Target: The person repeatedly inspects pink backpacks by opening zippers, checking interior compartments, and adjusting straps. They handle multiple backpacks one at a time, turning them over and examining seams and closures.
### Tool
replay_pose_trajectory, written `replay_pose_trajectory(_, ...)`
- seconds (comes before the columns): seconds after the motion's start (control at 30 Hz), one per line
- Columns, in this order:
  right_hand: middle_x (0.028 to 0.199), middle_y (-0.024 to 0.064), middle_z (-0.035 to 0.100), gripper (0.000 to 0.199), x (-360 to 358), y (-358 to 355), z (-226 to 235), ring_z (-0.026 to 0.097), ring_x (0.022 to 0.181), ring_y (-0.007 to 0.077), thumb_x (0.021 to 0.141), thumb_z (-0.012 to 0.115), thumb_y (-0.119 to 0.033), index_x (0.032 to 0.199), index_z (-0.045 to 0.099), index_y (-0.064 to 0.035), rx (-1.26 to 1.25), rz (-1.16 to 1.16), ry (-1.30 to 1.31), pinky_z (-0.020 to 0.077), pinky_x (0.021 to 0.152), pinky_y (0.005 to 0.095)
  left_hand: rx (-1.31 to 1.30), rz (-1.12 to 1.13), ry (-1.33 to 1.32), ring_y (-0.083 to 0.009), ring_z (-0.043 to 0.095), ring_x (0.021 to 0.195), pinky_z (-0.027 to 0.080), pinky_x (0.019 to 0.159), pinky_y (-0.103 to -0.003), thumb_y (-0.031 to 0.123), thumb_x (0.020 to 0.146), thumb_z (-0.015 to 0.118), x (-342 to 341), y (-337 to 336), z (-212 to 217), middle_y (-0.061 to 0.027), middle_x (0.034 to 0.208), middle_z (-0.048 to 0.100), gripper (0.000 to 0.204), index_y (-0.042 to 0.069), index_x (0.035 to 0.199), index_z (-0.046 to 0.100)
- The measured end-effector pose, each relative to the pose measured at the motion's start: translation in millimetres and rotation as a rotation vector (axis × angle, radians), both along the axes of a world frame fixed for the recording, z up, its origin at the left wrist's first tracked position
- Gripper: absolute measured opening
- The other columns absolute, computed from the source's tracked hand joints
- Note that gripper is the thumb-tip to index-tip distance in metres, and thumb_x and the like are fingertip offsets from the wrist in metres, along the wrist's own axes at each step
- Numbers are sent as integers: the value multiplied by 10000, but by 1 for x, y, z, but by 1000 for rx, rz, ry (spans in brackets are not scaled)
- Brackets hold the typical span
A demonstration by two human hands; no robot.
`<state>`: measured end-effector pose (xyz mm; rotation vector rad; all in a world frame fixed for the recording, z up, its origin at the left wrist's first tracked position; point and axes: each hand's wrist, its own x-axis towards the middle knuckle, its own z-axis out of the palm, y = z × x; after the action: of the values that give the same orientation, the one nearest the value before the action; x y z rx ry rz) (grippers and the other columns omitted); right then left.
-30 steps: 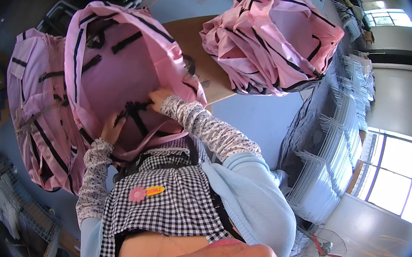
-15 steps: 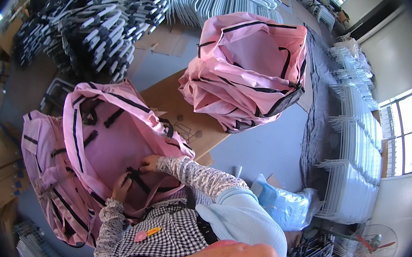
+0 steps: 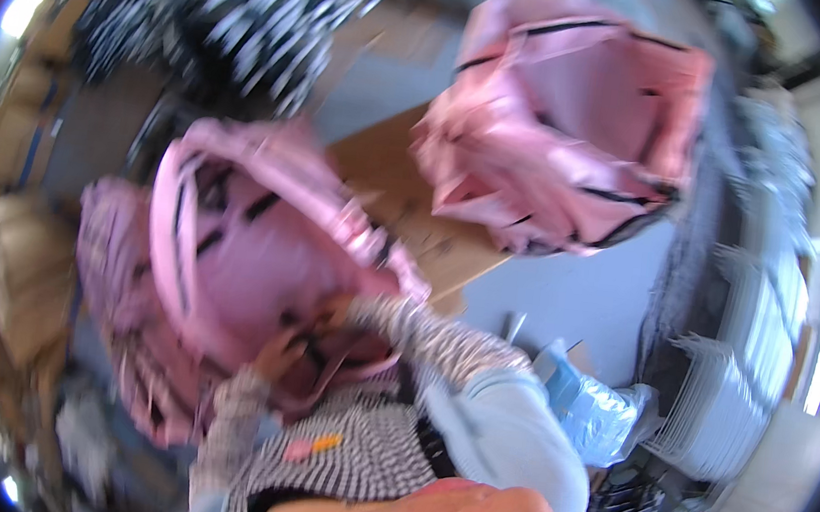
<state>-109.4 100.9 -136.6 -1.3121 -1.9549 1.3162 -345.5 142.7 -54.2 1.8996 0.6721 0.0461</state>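
Head view: both hands between 7 and 8 o'clock of frame centre; motion blur throughout, fine detail lost.
Left hand: bare left hand (image 3: 278, 354) at near side of the bag interior, fingers by a dark, narrow strap-like piece (image 3: 313, 348). Closed on it or merely touching: cannot tell.
Right hand: bare right hand (image 3: 332, 310) at about 1 o'clock of the left, just beside the same piece. Finger spacing smeared; cannot tell what, if anything, is pinched.
Hand spacing: close together, presumably because both attend to one small spot.
Gaping bag: large pink fabric bag with black trim (image 3: 275, 257), near 9 o'clock, mouth toward the wearer. Judged reason: this facing lets both hands reach inside. Near edge lies close against the black-and-white checked garment (image 3: 361, 436), which probably steadies it.
Neighbour bag: mauve-pink fabric bag with dark straps (image 3: 118, 225), between 8 and 9 o'clock, appears to touch the gaping bag's outer side; whether joined to it, cannot tell.
Support: flat brown cardboard surface (image 3: 374, 172), toward 12 o'clock, running under the second pile; likely keeps fabric off the blue-grey floor (image 3: 566, 297).
Second pile: crumpled pink fabric bagwork with black edging (image 3: 483, 129), between 1 and 2 o'clock, apart from both hands, perhaps set aside for working room.
Periphery: clear-wrapped pale-blue bundle (image 3: 601, 416) at 4 o'clock; stacked white wire frames (image 3: 736, 390) between 3 and 4.
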Motion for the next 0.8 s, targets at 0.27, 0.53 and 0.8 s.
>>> replay_pose_trajectory(0.27, 1019, 108, 606, 289, 29, -16, 35, 581, 974, 253, 882, 599, -304, 1082, 664, -106, -329, -6, 183, 457, 868, 368, -392, 213, 29, -113, 531, 802, 462, 722, -272, 170, 955, 516, 31, -29, -10, -45, 980, 558, 434, 48, 1358, 411)
replay_pose_trajectory(0.53, 819, 90, 668, 265, 31, -16, 57, 648, 790, 251, 867, 598, -334, 973, 666, -101, -219, -35, -90, 494, 734, 389, 276, 353, 198, -329, 643, 868, 494, 735, -413, 221, 963, 480, 26, -15, 3, -183, 982, 646, 253, 52, 1118, 587)
replay_pose_trajectory(0.8, 892, 110, 663, 295, 16, -31, 76, 622, 827, 300, 824, 627, -319, 1030, 668, -113, 138, -78, -335, 470, 816, 423, 674, 370, 487, -332, 612, 933, 504, 787, -417, 204, 864, 587, -64, -26, 63, -144, 1007, 618, 179, 97, 1003, 616)
